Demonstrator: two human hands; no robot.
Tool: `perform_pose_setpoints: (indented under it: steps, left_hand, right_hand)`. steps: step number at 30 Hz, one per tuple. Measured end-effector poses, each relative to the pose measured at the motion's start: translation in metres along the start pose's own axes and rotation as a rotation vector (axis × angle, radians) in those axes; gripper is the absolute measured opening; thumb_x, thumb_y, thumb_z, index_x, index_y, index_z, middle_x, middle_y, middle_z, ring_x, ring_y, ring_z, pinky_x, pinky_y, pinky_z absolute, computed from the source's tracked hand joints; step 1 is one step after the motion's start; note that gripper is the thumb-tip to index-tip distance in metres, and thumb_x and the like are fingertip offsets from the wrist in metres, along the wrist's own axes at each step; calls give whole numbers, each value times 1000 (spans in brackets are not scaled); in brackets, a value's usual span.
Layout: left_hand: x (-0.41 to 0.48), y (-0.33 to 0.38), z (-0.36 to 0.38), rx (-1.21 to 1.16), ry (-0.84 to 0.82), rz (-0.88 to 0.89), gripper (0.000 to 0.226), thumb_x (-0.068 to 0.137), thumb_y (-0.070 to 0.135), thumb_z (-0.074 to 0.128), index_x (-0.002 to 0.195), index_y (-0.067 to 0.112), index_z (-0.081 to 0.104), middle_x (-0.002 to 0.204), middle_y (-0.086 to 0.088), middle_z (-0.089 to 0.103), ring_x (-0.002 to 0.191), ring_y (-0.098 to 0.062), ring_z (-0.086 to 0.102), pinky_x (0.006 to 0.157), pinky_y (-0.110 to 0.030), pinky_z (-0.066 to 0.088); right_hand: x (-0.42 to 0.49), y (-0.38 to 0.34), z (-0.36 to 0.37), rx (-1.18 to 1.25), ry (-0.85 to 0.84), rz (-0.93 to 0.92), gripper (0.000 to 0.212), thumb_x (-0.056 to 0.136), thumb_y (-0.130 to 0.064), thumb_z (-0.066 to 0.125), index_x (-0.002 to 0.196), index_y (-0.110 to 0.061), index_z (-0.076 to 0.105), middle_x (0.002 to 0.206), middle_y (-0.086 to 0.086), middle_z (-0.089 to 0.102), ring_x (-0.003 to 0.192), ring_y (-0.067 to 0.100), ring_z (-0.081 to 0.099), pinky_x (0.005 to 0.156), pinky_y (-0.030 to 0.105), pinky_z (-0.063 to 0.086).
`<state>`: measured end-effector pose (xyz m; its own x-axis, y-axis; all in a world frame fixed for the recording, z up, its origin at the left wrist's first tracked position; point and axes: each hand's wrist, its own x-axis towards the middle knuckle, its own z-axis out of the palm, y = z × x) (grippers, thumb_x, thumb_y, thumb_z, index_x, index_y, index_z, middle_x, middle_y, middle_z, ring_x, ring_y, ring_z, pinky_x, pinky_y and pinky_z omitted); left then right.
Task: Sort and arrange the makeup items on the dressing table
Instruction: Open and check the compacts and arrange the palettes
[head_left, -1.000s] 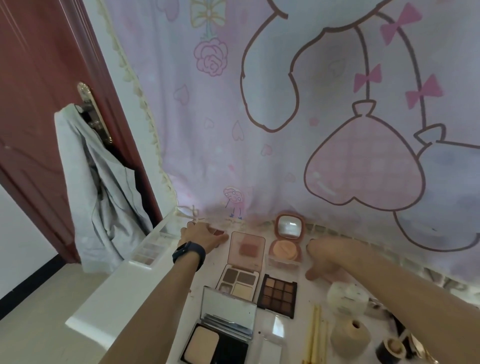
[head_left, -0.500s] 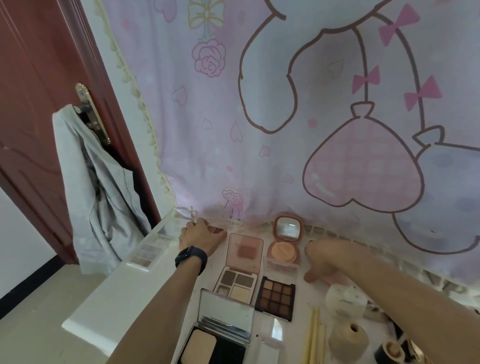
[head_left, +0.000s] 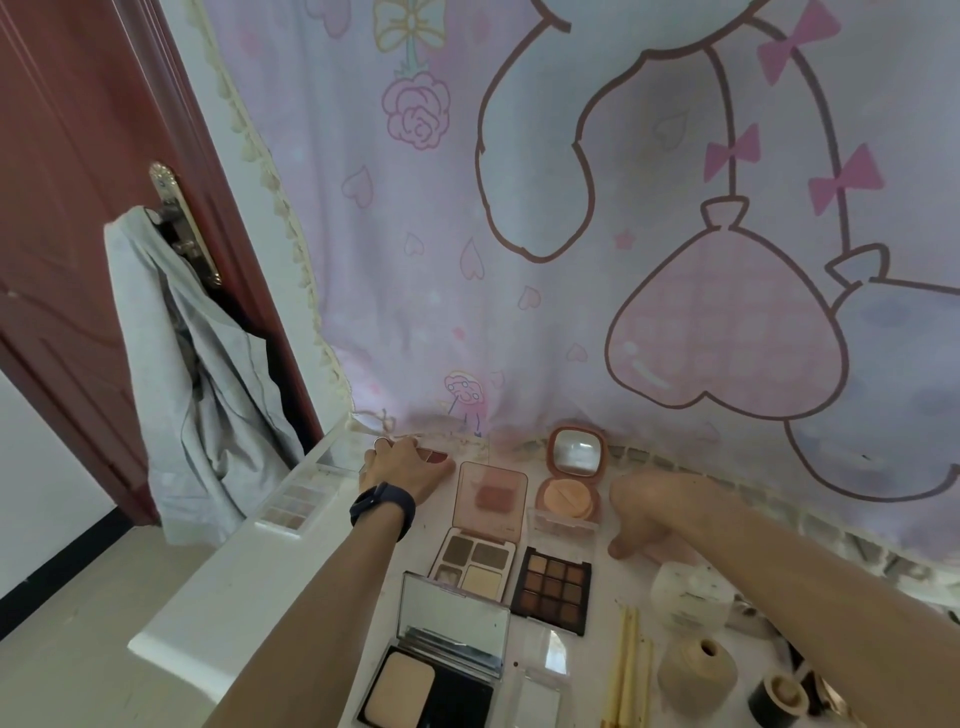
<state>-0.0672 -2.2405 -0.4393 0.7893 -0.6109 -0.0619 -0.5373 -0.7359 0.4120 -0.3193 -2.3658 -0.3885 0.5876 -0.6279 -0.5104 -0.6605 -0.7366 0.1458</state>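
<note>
Four cases lined up on desk (head_left: 234, 597): blush palette (head_left: 491, 493), four-pan palette (head_left: 475, 561), nine-pan palette (head_left: 553, 587), powder compact (head_left: 441, 670). At back edge, left hand (head_left: 402, 467), fingers curled over small red palette (head_left: 439, 456); right hand (head_left: 649, 509) blurred, fingers' state impossible to tell. Probably left: jars (head_left: 696, 673), pencils (head_left: 626, 670).

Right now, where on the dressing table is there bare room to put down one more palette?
The widest bare patch is the front-left of the dressing table, between the clear palette at its edge and the left forearm. The right front is crowded: yellow pencils, white jar, beige vase, dark pot.
</note>
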Motion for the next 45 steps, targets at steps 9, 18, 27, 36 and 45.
perform_pose_setpoints:
  steps: [9,18,27,36,45]
  left_hand:
    - [4,-5,2,7,-30,5,70,80,69,59,130,19,56,136,-13,49,127,-33,40,101,-43,40]
    - [-4,-24,-20,-152,33,24,68,87,57,62,140,17,49,137,-13,52,126,-32,49,102,-44,46]
    - [-31,-100,-60,-72,209,-42,58,87,47,59,139,25,48,142,-11,43,132,-32,37,107,-45,38]
    - [-45,-157,-47,19,63,-23,60,91,58,51,146,36,42,141,-8,49,131,-32,39,106,-43,39]
    - [-125,-199,-83,-577,36,-128,58,76,43,81,128,30,58,119,4,63,104,-15,62,81,-25,52]
  right_hand:
    - [-1,0,0,4,-4,17,56,89,-46,71,133,-15,55,125,3,61,99,21,56,85,32,47]
    - [-8,1,-6,-3,19,23,56,86,-47,74,129,-15,60,124,2,63,98,21,58,82,32,48]
    - [-63,4,-62,99,233,-57,19,94,-26,55,98,-12,66,103,6,68,98,26,64,77,31,50]
    - [-106,-138,-77,323,534,-492,39,99,-40,48,134,-29,60,136,-4,61,126,21,54,102,38,46]
    - [-100,-269,10,217,325,-658,18,100,-18,47,109,-8,59,131,11,55,122,32,54,102,45,48]
